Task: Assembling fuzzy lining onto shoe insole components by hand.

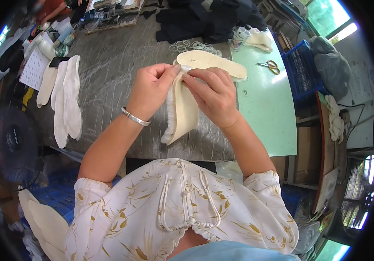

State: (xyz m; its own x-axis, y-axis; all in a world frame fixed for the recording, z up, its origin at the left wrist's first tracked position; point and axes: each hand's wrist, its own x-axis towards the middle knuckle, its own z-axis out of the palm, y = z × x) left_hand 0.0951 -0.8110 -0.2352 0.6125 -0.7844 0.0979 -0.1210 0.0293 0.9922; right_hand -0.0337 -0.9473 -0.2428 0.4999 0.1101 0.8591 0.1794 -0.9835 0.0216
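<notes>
Between my hands is a cream insole with a fluffy white fleece edge, its far end pinched and its body hanging down toward me. My left hand, wearing a silver bracelet at the wrist, grips the far left corner between thumb and fingers. Thumb and fingertips of my right hand press on the same end from the right, where a bit of white fleece shows. Just beyond my fingers lies a second cream insole, flat on the table with a small dark mark near its left end.
Several white insoles lie at the table's left, beside a phone and a printed sheet. Dark cloth and elastic loops are at the back. Scissors rest on the green board. A fan stands at left.
</notes>
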